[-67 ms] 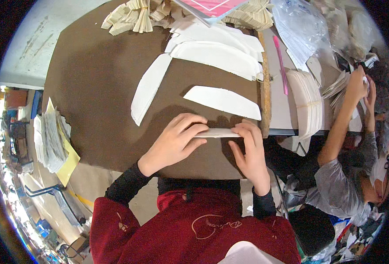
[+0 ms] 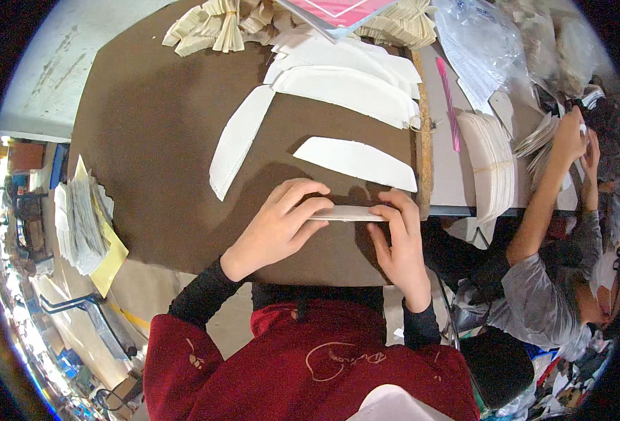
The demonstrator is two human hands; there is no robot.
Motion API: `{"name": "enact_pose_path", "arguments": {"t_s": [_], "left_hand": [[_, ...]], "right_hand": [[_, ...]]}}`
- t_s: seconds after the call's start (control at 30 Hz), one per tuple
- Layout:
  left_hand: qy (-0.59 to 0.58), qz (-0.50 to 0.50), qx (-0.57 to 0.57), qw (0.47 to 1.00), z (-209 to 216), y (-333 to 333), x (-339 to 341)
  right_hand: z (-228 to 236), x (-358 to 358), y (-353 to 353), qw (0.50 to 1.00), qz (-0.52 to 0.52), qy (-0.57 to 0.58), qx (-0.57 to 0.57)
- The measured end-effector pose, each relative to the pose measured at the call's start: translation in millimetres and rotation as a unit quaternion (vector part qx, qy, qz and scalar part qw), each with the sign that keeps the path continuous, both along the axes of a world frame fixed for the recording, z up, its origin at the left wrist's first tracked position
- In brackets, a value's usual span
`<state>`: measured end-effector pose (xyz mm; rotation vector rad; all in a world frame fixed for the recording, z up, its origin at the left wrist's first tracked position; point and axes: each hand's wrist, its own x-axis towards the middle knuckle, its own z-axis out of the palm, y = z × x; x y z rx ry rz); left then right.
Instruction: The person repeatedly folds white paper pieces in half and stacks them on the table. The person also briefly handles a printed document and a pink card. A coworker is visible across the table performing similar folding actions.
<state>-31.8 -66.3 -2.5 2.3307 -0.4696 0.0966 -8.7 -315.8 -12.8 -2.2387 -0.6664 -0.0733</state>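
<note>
Between my two hands is a thin stack of white paper pieces [image 2: 350,212], seen edge-on above the near side of the brown table. My left hand [image 2: 282,219] grips its left end, fingers on top and thumb below. At the other end, my right hand [image 2: 400,242] closes its fingertips on the stack. Just beyond lies a single curved white piece [image 2: 358,162]. Another long white piece [image 2: 240,144] rests slantwise farther left. A fanned pile of similar white pieces [image 2: 345,88] lies at the far side.
Bundled cream strips [image 2: 212,28] and a pink sheet [image 2: 341,15] sit at the far edge. A wooden strip [image 2: 424,140] borders the table's right. Past it are a pink twisted stick [image 2: 447,105], a tied white stack [image 2: 489,165] and a co-worker's arms [image 2: 545,189]. Papers [image 2: 82,224] hang at left.
My right hand and the right end of the stack have shifted very slightly. Nothing else on the table has visibly moved.
</note>
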Motion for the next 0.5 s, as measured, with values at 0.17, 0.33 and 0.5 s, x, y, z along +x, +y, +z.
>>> {"name": "enact_pose_path", "arguments": {"t_s": [0.17,0.33,0.5], "left_hand": [[0.036,0.029,-0.006,0.999,-4.7,8.9,-7.2],[0.139,0.029,0.001,0.990,5.5,12.6,1.2],[0.097,0.070,-0.090,0.989,18.6,17.0,45.3]], "right_hand": [[-4.2,-2.8,5.3,0.999,-0.019,0.041,-0.018],[2.9,4.0,9.8,0.994,-0.015,0.038,-0.103],[18.8,29.5,-1.1,0.993,-0.106,0.023,0.047]]}}
